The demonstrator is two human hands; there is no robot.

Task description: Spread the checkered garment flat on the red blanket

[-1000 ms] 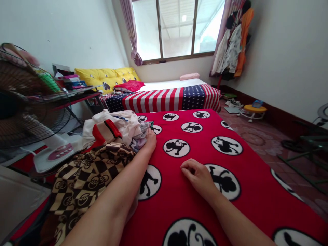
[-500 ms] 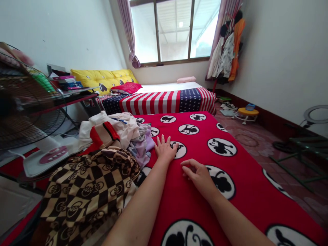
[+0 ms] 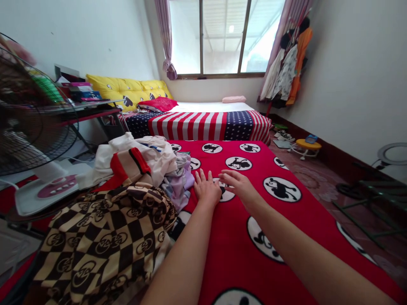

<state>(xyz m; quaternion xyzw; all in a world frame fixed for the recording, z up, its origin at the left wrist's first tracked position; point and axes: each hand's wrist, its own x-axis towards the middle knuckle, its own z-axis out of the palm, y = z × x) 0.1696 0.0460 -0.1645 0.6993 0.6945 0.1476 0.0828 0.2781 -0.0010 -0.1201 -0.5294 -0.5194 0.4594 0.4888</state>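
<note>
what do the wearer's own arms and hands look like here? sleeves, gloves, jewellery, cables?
Left hand and right hand are both ungloved. Left forearm and right forearm are bare as far as the frame shows: no sleeve, watch, bracelet or cable visible. No rings that I can make out on the fingers.

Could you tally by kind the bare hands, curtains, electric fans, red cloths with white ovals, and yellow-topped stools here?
Bare hands: 2, the left hand and the right hand
Long mauve fabric curtains: 2
Round electric fan with dark wire cage: 1
Large red cloth with white, black-figured ovals: 1
Round yellow-topped stool: 1
Total: 7
</note>
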